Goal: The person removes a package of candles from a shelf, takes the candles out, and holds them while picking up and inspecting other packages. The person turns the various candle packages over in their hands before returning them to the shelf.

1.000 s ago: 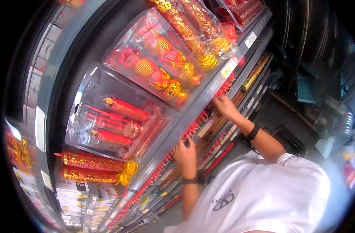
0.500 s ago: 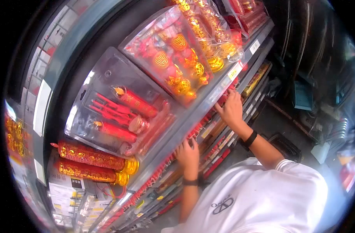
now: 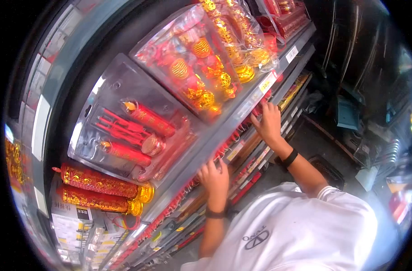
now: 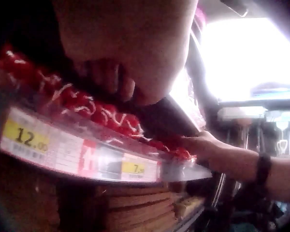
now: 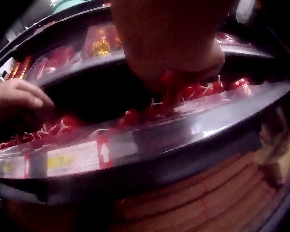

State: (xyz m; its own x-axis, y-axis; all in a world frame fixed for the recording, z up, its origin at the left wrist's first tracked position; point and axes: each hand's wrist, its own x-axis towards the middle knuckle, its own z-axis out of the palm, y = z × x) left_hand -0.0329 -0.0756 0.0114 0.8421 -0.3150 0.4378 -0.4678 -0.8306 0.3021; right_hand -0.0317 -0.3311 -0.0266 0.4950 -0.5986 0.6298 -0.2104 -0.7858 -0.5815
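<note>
A row of small red candles with white wicks (image 4: 82, 104) lines the front of a lower shelf. My left hand (image 3: 214, 180) reaches over the row, its fingers loosely bent down near the wicks; in the right wrist view the left hand (image 5: 19, 96) shows at the left. Farther along the same shelf is my right hand (image 3: 270, 124), with its fingertips in among the red candles (image 5: 183, 92). One red piece (image 5: 167, 77) stands higher than the row, right by the right hand's fingers; I cannot tell whether they grip it.
On the shelf above lie a clear pack of red candles (image 3: 149, 119), a pack with gold ornaments (image 3: 201, 90) and red-gold pillar candles (image 3: 97, 180). Price labels (image 4: 26, 137) run along the lower shelf's edge. Brown stacked goods (image 5: 198, 198) sit beneath it.
My right hand has turned and shifted at the row, with its back showing more. The left hand stays near the same spot, its fingers slightly shifted. The head view has swung a little.
</note>
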